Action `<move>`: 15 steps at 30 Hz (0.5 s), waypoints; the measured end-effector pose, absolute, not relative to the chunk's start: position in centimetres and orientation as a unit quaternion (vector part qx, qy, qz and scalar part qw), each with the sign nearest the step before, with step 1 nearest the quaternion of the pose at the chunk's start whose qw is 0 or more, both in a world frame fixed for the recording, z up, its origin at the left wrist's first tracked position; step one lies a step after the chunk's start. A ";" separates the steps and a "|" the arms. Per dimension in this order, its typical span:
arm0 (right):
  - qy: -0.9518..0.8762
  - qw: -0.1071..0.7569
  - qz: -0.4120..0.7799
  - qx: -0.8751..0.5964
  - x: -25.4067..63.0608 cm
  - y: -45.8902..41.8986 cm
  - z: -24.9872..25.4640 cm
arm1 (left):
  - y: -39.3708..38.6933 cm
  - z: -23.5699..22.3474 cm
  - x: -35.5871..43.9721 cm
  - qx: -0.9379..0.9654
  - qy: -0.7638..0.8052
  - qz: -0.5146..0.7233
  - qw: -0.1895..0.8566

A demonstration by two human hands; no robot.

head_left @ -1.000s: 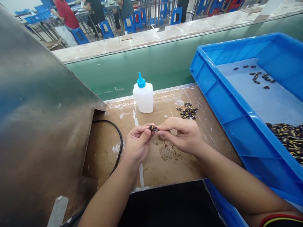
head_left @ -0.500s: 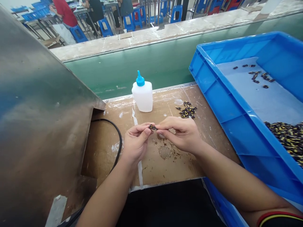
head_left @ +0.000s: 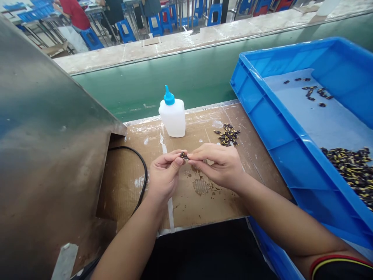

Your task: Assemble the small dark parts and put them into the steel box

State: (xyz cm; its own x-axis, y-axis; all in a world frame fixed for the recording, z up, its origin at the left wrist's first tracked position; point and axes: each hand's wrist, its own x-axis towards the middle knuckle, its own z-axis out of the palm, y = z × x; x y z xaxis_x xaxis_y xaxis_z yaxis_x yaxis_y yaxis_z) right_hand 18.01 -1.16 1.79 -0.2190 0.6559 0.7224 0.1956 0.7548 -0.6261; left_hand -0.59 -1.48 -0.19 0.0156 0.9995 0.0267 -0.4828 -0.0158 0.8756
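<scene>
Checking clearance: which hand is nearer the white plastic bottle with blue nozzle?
Left hand: nearer, on the person's side of the white plastic bottle, not touching. Right hand: farther, off to the bottle's right.

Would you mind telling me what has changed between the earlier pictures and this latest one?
Very little: everything shifted slightly left in the picture. The left hand and right hand still pinch the small black-and-yellow part between their fingertips; nothing was taken or let go. The white bottle and blue crate stayed put.
</scene>
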 end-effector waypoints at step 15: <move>-0.759 0.569 0.127 -0.290 18.3 -0.8 1.8 | -2.1 -0.5 -0.4 0.552 0.385 0.611 0.418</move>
State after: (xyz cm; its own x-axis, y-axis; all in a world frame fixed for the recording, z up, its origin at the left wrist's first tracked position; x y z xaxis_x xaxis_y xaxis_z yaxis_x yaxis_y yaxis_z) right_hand 18.26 -0.78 1.84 -0.1838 0.5850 0.7899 0.2966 0.7992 -0.5229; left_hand -0.44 -2.13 -0.54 -0.0412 0.9351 0.3521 -0.0863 -0.3544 0.9311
